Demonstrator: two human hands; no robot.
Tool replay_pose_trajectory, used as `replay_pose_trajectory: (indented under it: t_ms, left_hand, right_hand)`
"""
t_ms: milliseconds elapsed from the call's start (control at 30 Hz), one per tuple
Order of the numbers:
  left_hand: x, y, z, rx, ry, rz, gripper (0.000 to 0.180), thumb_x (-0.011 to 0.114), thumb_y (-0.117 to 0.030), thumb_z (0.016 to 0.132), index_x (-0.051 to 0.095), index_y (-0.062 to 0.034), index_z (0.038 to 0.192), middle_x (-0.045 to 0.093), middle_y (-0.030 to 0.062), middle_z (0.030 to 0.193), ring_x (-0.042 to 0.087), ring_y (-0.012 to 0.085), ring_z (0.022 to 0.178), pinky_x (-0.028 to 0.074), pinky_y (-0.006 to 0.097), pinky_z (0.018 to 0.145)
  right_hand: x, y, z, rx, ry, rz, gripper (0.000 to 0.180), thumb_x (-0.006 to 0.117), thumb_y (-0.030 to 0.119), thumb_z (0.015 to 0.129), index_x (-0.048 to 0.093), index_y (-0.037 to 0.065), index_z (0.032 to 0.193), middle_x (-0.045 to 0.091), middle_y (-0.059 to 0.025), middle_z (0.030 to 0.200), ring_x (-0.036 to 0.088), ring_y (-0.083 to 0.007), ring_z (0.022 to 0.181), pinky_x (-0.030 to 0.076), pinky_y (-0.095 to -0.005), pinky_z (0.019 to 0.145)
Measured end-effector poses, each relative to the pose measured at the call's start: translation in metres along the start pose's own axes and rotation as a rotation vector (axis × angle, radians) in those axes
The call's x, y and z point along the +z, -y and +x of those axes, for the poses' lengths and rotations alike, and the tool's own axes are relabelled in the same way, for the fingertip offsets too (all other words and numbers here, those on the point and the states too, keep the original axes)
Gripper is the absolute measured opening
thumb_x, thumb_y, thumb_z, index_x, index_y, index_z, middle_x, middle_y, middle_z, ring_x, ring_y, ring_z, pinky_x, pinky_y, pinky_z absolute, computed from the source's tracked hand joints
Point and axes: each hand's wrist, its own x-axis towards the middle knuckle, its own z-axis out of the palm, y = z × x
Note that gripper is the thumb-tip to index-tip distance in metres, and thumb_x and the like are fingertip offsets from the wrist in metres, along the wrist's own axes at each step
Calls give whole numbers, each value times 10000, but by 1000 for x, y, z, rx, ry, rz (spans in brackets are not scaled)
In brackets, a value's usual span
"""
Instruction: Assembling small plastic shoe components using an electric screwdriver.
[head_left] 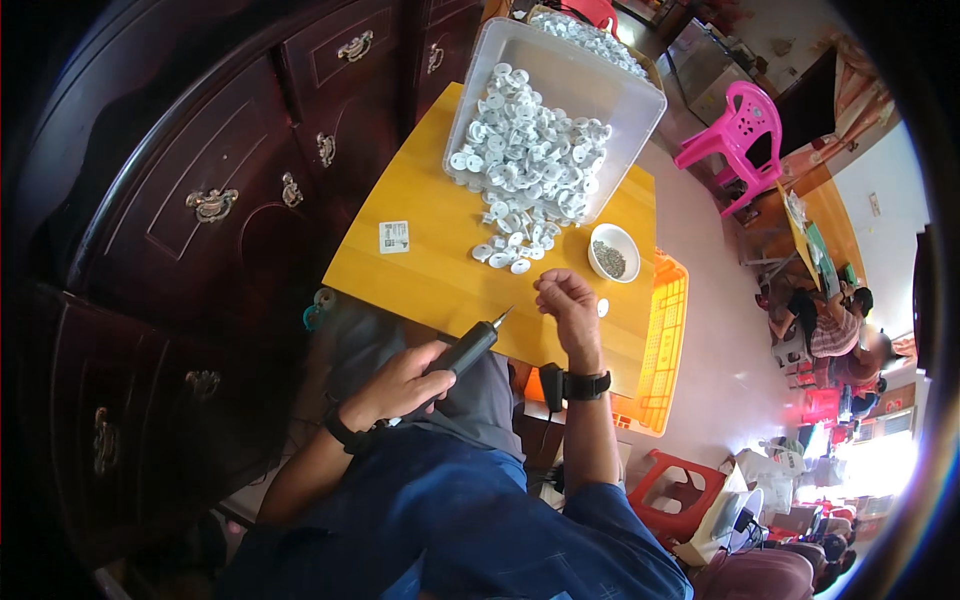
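Your left hand (pixel 400 385) is wrapped around the dark electric screwdriver (pixel 462 352), fingers clamped on the barrel, tip pointing up and right toward the near table edge. The tip is not touching anything, just short of your right hand.

Right hand (pixel 566 300) rests over the yellow table (pixel 420 260) near its front edge, fingers curled together. They look pinched on something small, but I can't tell what, if anything, is in there. One loose white part (pixel 603 307) lies just beside that hand.

The stock sits further back: the clear plastic bin (pixel 620 95) is tipped on its side, with the white round parts (pixel 525 160) spilling out of it onto the table. The small white bowl (pixel 614 251) of screws is right of the spill, close to your right hand.

My read on doing this step well:
- Seat the part flat on the table and pin it with the right fingers before you bring the bit in.
- Keep the driver in line with the screw, not slanted as it sits now; a slanted bit will likely cam out.
- Keep your fingertips clear of the bit path.
- The small white card (pixel 394 236) on the left is well apart, so ignore it.
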Motion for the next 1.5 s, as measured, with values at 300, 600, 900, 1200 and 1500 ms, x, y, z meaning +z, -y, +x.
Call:
replay_pose_trajectory:
  t_ms: [300,600,900,1200,1500]
  left_hand:
    - [-5,4,-3,0,-48,13,304,567,-187,905,578,12,1134,608,41,754,581,102,567,495,270,547]
    - [-5,1,-3,-28,-66,-5,295,557,-174,911,567,17,1135,597,42,761,573,99,571,497,264,549]
    - [-8,7,0,3,-46,-69,282,539,-159,929,552,18,1148,585,36,775,567,92,603,496,260,550]
    - [-12,1,-2,-21,-108,-3,294,550,-189,917,580,3,1138,596,38,744,578,99,581,495,267,548]
    - [-10,3,-1,-26,-107,-5,311,541,-197,913,582,6,1145,599,35,747,579,100,576,490,271,542]
  right_hand:
    - [31,-23,-7,174,149,391,73,627,29,923,649,50,989,661,-49,946,652,-135,790,556,-235,697]
    - [42,-33,-8,190,148,482,103,617,21,921,625,60,1015,641,-41,903,648,-135,786,540,-232,688]
    - [55,-15,-10,211,138,428,152,625,90,944,612,67,1093,635,-22,979,641,-129,795,526,-225,718]
    - [25,-36,37,-353,-267,-716,258,734,140,816,650,29,1032,659,-99,1014,650,-163,720,532,-300,663]
    - [27,-39,38,-435,-206,-741,162,693,102,841,637,46,982,677,-82,841,669,-171,747,523,-315,656]
